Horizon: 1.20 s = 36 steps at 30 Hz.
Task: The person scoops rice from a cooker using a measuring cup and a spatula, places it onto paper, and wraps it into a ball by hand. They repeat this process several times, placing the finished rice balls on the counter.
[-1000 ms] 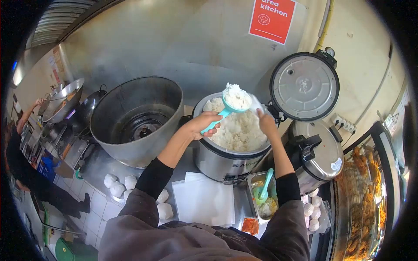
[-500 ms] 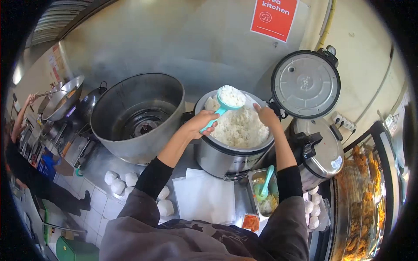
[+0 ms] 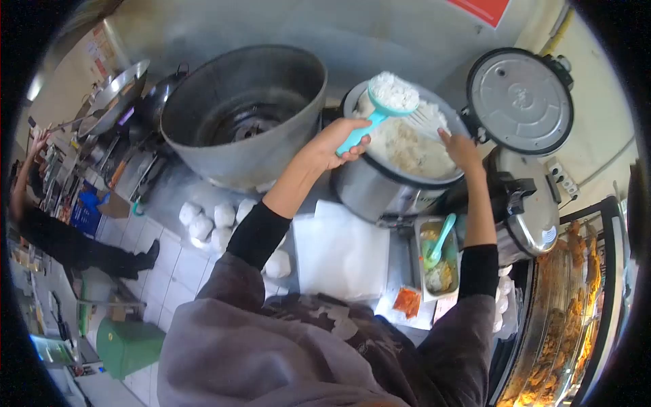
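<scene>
My left hand is wrapped round the handle of a turquoise scoop, which is heaped with white rice. The scoop hangs over the left part of an open rice cooker full of rice. In my right hand is a pale slotted paddle, its flat end beside the scoop, above the cooker. Sheets of white paper lie on the counter below the cooker. Right of them sits a metal tray with food and a turquoise spoon.
A large pot stands left of the cooker. Wrapped white balls lie on the counter. At the right are a raised lid, a closed cooker and a food display. A co-worker stands far left.
The view has shifted, so the counter items appear further right and the cooker higher. The slotted paddle now shows beside the scoop. My left hand still holds the filled scoop over the cooker.
</scene>
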Tool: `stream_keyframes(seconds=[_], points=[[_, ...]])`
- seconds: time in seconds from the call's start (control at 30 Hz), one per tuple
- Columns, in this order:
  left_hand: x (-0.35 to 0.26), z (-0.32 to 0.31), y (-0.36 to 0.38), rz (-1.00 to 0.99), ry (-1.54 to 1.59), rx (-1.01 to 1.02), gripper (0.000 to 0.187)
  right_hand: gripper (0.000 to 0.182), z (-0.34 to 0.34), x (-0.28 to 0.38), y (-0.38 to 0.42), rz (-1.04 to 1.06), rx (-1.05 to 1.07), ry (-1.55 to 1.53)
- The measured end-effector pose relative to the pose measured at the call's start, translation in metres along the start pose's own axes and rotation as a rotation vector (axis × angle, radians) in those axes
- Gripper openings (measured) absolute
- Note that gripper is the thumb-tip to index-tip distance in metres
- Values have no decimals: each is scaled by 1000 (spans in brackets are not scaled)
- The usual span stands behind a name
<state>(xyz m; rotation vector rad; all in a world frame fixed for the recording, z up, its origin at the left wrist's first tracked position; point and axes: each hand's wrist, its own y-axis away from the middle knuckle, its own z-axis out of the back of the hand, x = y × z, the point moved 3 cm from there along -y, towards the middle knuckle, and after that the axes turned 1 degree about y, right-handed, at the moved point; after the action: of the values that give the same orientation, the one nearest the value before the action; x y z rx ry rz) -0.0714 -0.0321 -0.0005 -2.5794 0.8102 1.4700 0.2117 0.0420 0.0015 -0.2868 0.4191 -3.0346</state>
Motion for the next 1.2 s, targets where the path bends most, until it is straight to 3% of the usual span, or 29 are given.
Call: stream_keyframes(seconds=[0.1, 0.17, 0.23, 0.3, 0.37, 0.4, 0.47, 0.5, 0.57, 0.63, 0.7, 0.77, 0.83, 0.9, 0.93, 1.0, 1.03, 1.1, 1.2], points=[[27, 18, 37, 31, 77, -16, 23, 57, 7, 14, 18, 187, -35, 225], [55, 29, 70, -31, 184, -65, 30, 47, 32, 30, 41, 204, -260, 246], [87, 42, 105, -22, 162, -179, 31, 40, 47, 28, 57, 277, -285, -139], [116, 49, 127, -12, 118, -278, 36, 32, 56, 27, 86, 112, -308, -567], [141, 57, 147, -122, -290, -546, 39, 25, 63, 26, 116, 43, -405, -601], [163, 66, 148, -108, -287, -549, 39, 23, 60, 24, 129, 8, -435, -633], [198, 75, 151, -708, -1350, -532, 36, 22, 51, 21, 153, -31, -460, -666], [220, 77, 151, -585, -1500, -444, 41, 20, 40, 18, 165, -122, -466, -726], [284, 97, 150, -528, -1865, -175, 41, 19, 19, 21, 190, -219, -457, -788], [286, 88, 155, -485, -1853, -175, 41, 13, 0, 31, 212, -272, -386, -622], [279, 87, 155, -450, -1847, -152, 40, 10, -23, 39, 234, -148, -361, -531], [275, 91, 153, -362, -1622, -177, 40, 9, -69, 45, 261, -178, -220, -606], [276, 94, 149, -353, -1503, -212, 40, 14, -131, 46, 291, 31, 114, -624], [266, 99, 150, -464, -1056, -566, 40, 19, -180, 51, 320, 326, 258, -646], [257, 101, 144, -449, -994, -697, 39, 20, -186, 55, 326, 349, 278, -629], [239, 112, 125, -480, -1234, -896, 40, 23, -193, 60, 338, 396, 276, -552], [234, 120, 114, -478, -1233, -900, 40, 23, -196, 58, 338, 399, 279, -553], [228, 135, 101, -309, -1443, -1065, 40, 19, -203, 56, 337, 390, 329, -567], [227, 149, 92, -243, -1506, -1080, 41, 14, -205, 55, 331, 433, 357, -567]])
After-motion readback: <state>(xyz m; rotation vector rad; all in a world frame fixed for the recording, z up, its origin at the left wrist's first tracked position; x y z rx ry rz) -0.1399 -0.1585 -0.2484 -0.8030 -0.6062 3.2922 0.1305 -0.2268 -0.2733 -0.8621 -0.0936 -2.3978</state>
